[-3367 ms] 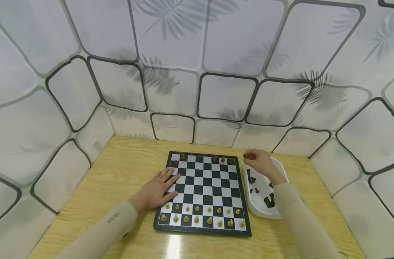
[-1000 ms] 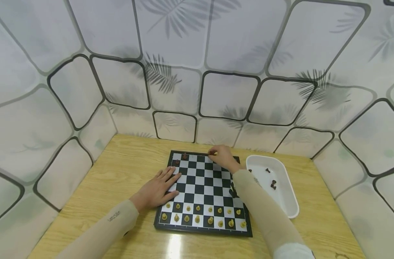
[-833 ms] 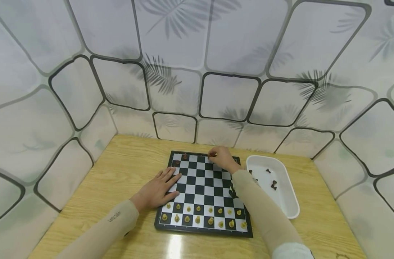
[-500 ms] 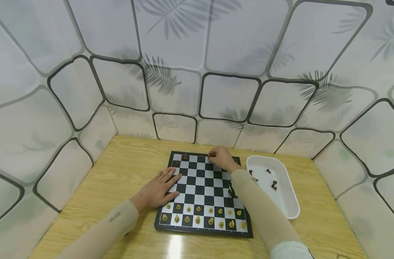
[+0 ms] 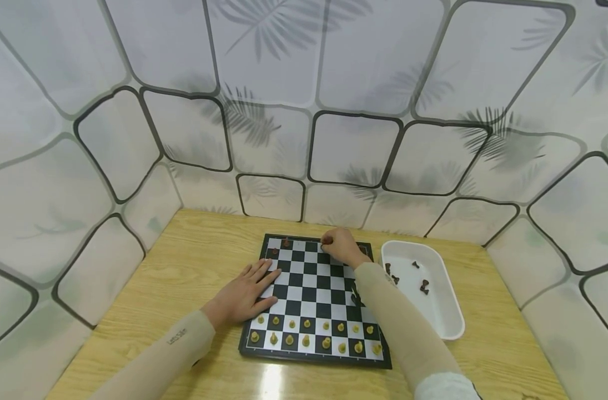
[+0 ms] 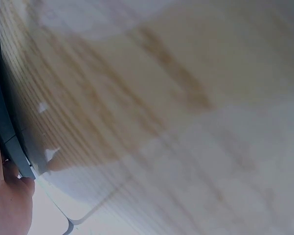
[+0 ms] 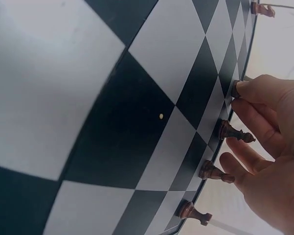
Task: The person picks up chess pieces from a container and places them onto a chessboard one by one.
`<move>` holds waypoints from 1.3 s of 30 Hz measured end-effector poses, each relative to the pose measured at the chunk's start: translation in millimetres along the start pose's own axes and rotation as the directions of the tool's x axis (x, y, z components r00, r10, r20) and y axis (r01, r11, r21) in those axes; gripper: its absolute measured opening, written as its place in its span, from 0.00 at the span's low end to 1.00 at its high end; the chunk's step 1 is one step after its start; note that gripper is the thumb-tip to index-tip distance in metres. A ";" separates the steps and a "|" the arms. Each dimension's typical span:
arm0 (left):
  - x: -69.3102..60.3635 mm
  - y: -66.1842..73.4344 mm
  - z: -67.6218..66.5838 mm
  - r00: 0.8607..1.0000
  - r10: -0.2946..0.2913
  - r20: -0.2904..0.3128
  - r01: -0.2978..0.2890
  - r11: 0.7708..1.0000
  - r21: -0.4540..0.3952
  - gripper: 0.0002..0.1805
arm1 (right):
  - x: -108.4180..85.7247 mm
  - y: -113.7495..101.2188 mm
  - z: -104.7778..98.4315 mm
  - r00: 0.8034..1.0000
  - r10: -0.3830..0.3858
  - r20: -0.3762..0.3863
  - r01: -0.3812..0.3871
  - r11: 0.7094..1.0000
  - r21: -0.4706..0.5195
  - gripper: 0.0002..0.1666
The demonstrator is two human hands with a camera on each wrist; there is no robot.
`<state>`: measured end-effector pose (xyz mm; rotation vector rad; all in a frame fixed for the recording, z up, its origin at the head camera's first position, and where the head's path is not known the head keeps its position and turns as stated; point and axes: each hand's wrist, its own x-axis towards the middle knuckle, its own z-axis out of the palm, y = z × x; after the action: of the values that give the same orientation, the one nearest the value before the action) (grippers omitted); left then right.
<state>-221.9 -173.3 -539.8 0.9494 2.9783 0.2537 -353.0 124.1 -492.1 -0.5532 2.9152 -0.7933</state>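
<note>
My left hand (image 5: 244, 294) lies flat on the left edge of the chessboard (image 5: 313, 361), fingers straight. At the board's far edge, my right hand (image 5: 343, 246) pinches a brown chess piece (image 7: 236, 89) between thumb and forefinger. Its base shows in the right wrist view; fingers hide the rest, so its kind is unclear. Beside that hand stand a brown bishop (image 7: 235, 132), a brown piece with a slanted head (image 7: 215, 171) and a brown rook (image 7: 194, 213). Two brown pieces, one a far-row piece (image 5: 286, 243), the other a pawn (image 5: 275, 251), stand at the far left corner.
Yellow chess pieces (image 5: 306, 340) fill the board's two near rows. Right of the board, a white tray (image 5: 446, 311) holds several brown pieces (image 5: 424, 284). A patterned wall covering (image 5: 353, 150) rises behind the wooden table (image 5: 194, 250).
From over the tray, my right hand has moved left to the board's far row with a brown chess piece. During the last second it stays nearly still there. My left hand keeps its place.
</note>
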 end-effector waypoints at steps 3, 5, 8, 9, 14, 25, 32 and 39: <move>-0.1 0.8 -0.1 1.000 0.012 -0.011 -0.012 1.000 -0.004 0.41 | -1.2 -1.5 -0.9 1.000 0.008 -0.002 -0.008 1.000 0.003 0.08; -0.1 1.1 -0.1 1.000 0.020 -0.017 -0.020 1.000 -0.009 0.41 | -1.5 -2.1 -1.3 1.000 0.013 -0.004 -0.013 1.000 0.006 0.07; 0.2 1.4 0.4 1.000 0.020 -0.021 -0.020 1.000 -0.010 0.41 | -2.0 -2.2 -1.8 1.000 0.017 -0.004 -0.016 1.000 0.006 0.08; 0.3 1.4 0.6 1.000 0.019 -0.020 -0.020 1.000 -0.010 0.41 | -2.1 -2.1 -2.2 1.000 0.015 -0.002 -0.015 1.000 0.006 0.08; 0.8 1.2 1.7 1.000 0.017 -0.016 -0.018 1.000 -0.008 0.41 | -4.3 -2.6 -7.8 1.000 0.010 0.027 -0.010 1.000 0.005 0.13; 1.0 2.1 -2.1 1.000 0.015 -0.019 -0.016 0.999 -0.029 0.41 | -18.8 -7.5 -49.5 1.000 -0.024 -0.016 0.026 0.996 0.087 0.22; 1.1 1.6 -0.2 1.000 0.000 -0.003 0.000 1.000 -0.018 0.41 | -37.5 14.0 -73.7 0.996 -0.042 -0.079 0.049 0.995 0.090 0.20; 0.4 1.5 -0.7 1.000 0.001 -0.015 -0.001 1.000 -0.021 0.41 | -58.7 40.5 -94.6 0.993 -0.002 -0.119 0.013 0.995 0.097 0.18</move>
<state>-221.4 -172.0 -538.9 0.9512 2.9823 0.2922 -326.4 222.8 -432.2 -0.5257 2.9617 -0.9971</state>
